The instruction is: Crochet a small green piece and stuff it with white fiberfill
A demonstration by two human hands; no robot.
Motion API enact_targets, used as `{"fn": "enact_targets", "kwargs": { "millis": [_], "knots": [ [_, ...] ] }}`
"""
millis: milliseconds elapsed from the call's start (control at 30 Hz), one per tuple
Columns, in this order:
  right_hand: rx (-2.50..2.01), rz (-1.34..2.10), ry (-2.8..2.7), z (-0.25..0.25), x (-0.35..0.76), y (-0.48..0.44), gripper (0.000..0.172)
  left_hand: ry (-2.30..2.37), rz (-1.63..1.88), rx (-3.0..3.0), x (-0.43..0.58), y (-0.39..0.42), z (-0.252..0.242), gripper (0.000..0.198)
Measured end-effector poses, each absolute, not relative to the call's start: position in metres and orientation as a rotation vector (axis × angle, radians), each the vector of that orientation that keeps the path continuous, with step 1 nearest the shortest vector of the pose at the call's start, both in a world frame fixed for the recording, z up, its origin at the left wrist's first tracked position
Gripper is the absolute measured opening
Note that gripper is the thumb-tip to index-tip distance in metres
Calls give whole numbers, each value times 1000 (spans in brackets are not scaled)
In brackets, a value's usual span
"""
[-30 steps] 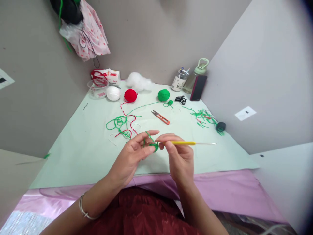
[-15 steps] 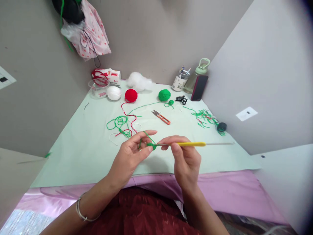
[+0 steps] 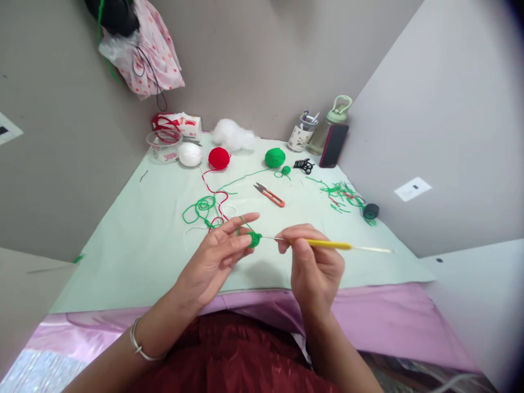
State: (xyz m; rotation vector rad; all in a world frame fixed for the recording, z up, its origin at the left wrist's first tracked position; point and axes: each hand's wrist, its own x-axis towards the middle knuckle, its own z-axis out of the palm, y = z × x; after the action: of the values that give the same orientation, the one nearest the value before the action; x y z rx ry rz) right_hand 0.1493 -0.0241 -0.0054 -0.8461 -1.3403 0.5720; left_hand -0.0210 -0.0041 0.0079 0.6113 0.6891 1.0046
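Note:
My left hand (image 3: 221, 248) pinches a small round green crochet piece (image 3: 255, 239) between thumb and fingers. Its index finger is stretched out with green yarn (image 3: 245, 220) running over it. My right hand (image 3: 317, 265) grips a crochet hook (image 3: 327, 244) with a yellow handle, held nearly level. The hook's thin metal tip reaches left to the edge of the green piece; whether it is inside a stitch is too small to tell. Behind the left hand, loose green yarn (image 3: 204, 205) lies in loops on the table, and a thin strand leads back to a green yarn ball (image 3: 275, 158).
Orange thread snips (image 3: 269, 195) lie beyond my hands. Farther back are a red yarn ball (image 3: 219, 158), a white yarn ball (image 3: 190, 155), white stuffing (image 3: 232, 135) and black scissors (image 3: 304, 166). Green scraps (image 3: 341, 192), black tape (image 3: 371, 211), a phone (image 3: 334, 146) and a bottle (image 3: 327, 131) are at right.
My right hand has shifted a little right with the hook. My left hand has turned, so the green piece now shows its round face. The loose yarn loops moved slightly right.

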Motion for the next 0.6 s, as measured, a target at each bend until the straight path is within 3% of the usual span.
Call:
{"fn": "enact_targets", "kwargs": {
  "millis": [167,400,600],
  "knots": [
    [-828,726,-1392,-2,146,-22,20,744,1020,786,-18,-9,10,43],
    [-895,178,-1652,-16,144,-30,40,691,1025,649,-12,-10,9,47],
    [-874,692,-1259,-7,147,-23,19,659,1007,577,-17,-5,10,35]
  ]
}}
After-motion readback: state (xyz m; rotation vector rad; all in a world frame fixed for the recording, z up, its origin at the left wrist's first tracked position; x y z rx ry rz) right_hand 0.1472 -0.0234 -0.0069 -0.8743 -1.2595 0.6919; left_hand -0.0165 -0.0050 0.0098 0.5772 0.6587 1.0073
